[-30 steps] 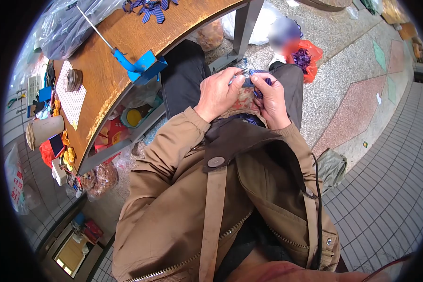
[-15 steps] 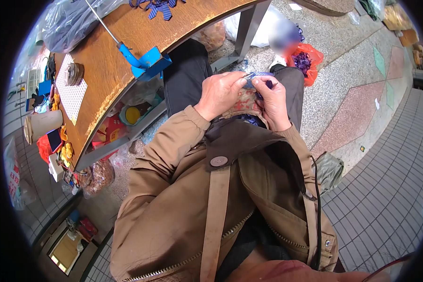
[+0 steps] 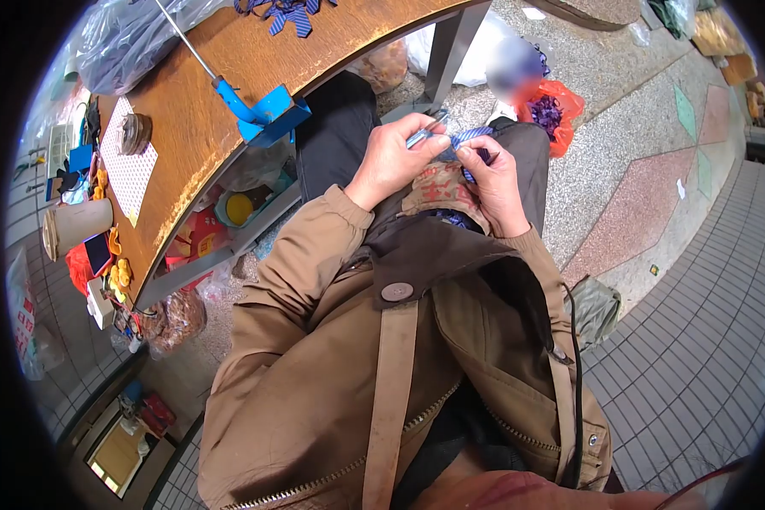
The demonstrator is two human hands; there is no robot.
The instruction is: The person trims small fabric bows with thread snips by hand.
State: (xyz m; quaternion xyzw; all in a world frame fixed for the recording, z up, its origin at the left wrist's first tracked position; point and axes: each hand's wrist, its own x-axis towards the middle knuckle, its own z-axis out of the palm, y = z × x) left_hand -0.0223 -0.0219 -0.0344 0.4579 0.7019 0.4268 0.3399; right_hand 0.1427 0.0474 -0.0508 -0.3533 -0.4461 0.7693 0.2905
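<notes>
My left hand (image 3: 395,161) is closed around a slim silver-blue metal tool (image 3: 422,134), whose exact kind I cannot make out. Its tip points up and to the right. Beside it, my right hand (image 3: 495,180) pinches a small blue striped necktie (image 3: 471,134) between thumb and fingers. A darker part of the fabric shows among those fingers. Both hands are close together above my lap, over a red-and-tan patterned cloth (image 3: 444,189). More small blue striped neckties (image 3: 293,19) lie on the wooden table at the upper left.
The brown table (image 3: 197,127) curves along my left, with a blue metal fixture (image 3: 272,117) on its edge. A red plastic bag (image 3: 567,106) of purple-blue pieces stands on the floor beyond my right knee. A bin with something yellow (image 3: 240,208) sits under the table.
My left hand has drawn slightly back from the necktie, and the tool now shows more fully in its grip. My right hand has stayed nearly still with the necktie.
</notes>
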